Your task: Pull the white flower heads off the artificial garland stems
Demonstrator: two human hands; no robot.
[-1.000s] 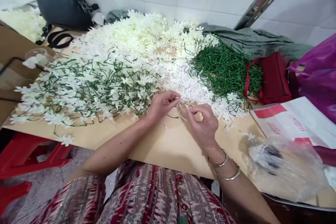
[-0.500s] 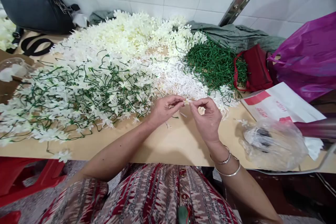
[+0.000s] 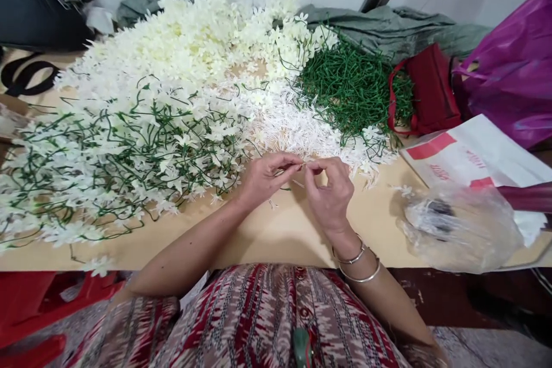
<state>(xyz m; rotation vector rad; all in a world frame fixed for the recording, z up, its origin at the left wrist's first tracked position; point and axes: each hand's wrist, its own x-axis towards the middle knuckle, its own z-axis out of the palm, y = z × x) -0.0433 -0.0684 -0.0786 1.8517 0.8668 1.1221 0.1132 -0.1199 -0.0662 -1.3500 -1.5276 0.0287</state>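
My left hand (image 3: 268,178) pinches thumb against forefinger at the middle of the table, its fingertips almost meeting those of my right hand (image 3: 331,188). Between the two pinches is a tiny pale part of an artificial flower, mostly covered by the fingers. Just beyond my hands spreads a pile of thin white stamens (image 3: 297,126). White flowers on green stems (image 3: 172,149) are heaped beside my left hand. Past the stamens, to the right, lies a tangle of bare green stems (image 3: 353,86).
Loose cream petals (image 3: 194,34) are mounded at the back. On the right are a red pouch (image 3: 433,89), a purple plastic bag (image 3: 513,75), a white paper bag (image 3: 483,149) and a clear plastic bag (image 3: 466,230). A black bag (image 3: 38,6) stands at back left.
My fingertips have drawn closer together, and the small flower between them is now more hidden. The camera view has shifted slightly.
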